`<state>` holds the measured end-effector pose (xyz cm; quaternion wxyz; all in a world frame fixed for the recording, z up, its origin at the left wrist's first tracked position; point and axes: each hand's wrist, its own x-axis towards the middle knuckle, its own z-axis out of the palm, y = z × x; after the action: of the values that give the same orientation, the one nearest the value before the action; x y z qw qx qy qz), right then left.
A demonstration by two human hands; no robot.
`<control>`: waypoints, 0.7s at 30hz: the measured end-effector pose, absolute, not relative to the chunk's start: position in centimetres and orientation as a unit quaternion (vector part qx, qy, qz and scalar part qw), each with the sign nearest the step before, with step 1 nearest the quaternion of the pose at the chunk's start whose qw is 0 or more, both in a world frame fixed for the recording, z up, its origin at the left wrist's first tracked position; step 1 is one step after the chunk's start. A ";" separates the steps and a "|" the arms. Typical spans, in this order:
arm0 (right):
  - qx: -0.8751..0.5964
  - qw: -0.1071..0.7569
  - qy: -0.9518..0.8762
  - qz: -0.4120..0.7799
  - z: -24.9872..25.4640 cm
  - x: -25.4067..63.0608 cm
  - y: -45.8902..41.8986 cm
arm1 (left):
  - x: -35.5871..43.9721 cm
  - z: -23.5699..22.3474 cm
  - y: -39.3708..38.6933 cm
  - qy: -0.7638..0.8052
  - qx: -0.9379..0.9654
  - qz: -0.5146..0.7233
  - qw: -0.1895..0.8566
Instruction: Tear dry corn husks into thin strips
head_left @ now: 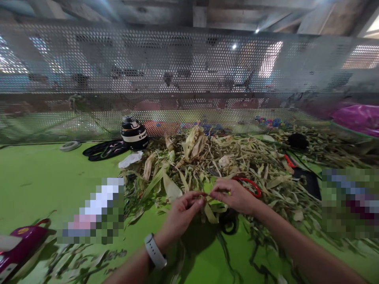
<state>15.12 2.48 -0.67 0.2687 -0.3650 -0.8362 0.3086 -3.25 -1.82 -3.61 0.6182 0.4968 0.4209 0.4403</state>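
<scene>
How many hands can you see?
2. The left hand, with a pale watch on its wrist, and the right hand, near the red loop. Behind the holey screen, it's too blurry to tell.

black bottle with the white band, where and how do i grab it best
Probably the banded middle of the bottle, from the near side: it stands with the mesh screen behind and husks crowding its right, and its top narrows.
</scene>
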 end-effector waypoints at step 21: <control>-0.346 0.356 -0.859 0.122 -2.2 14.2 2.1 | -3.2 -4.1 -1.9 0.446 0.491 0.358 0.657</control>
<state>14.16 2.09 -2.21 0.3563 -0.3455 -0.8595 0.1223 -3.15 -1.88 -4.06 0.6573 0.4908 0.4459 0.3581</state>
